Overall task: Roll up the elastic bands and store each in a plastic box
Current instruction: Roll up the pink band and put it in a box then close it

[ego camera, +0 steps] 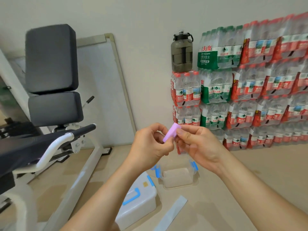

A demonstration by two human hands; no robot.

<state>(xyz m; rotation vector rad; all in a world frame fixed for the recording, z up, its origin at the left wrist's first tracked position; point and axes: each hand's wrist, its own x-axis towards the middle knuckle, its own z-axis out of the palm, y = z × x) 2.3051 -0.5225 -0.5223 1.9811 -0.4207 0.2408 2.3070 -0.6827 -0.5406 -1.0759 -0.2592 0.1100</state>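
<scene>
**Purple band (pixel 170 132) pinched in both hands above the open box**

Head view: both hands hold the small roll straight above the open box (pixel 180 186), which stands on the floor (pixel 233 180). The left hand (pixel 150 144) has its grip closed, thumb and curled fingers pinching the lower end. The right hand (pixel 200 144) pinches the upper end between thumb and forefinger, its other fingers loosely bent. The roll looks like a short, flat-sided bundle of matte, rubbery sheet, tilted up toward the right hand.

The step in hand seems to be finishing the roll. To do it well, the turns should be tight and the edges level, since stretchy rubber tends to spring loose. One grip should pin the tail end while the bundle goes straight down into the box. It should be let go only once the walls can hold it.

The open box is clear, hard plastic with rounded corners and blue clips (pixel 194 165) on its sides. Just left of it and nearer the person sits a closed box (pixel 138 204), milky white, its lid held with blue latches. Nearer than the open box lies a grey band (pixel 171 214), flat, thin and unrolled, on the smooth beige floor.
</scene>
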